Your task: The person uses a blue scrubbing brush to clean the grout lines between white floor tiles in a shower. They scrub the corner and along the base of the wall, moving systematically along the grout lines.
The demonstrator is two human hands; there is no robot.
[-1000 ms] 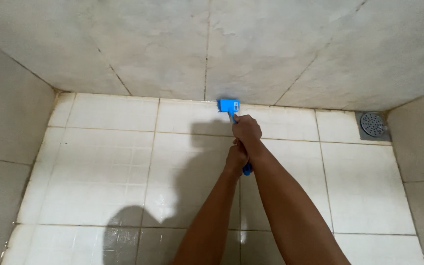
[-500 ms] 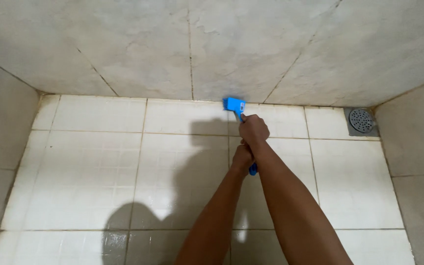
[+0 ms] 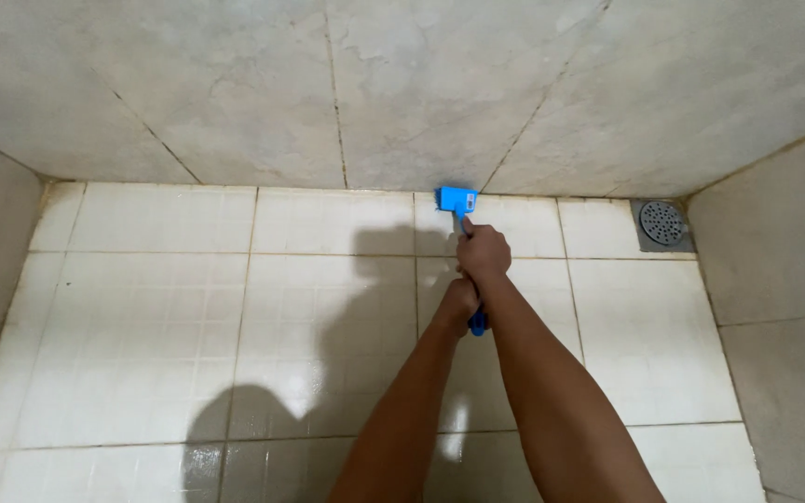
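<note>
Your right hand [image 3: 484, 253] and left hand [image 3: 458, 303] clench the blue scrub brush [image 3: 458, 202] (head at twelve o'clock), scrubbing where floor [image 3: 328, 298] meets wall [image 3: 402, 93]; next, press sideways.

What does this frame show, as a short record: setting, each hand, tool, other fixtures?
setting: tiled corner, white floor tiles meeting a grey wall
right hand: closed around the handle, nearer the brush head
left hand: closed around the handle, lower down, behind the right hand
tool: blue brush, head at the joint between floor and wall
floor state: glossy, looks wet near the bottom edge
other fixtures: round metal drain in the far right corner
shadow: the person's shadow falls on the floor left of the arms
</note>
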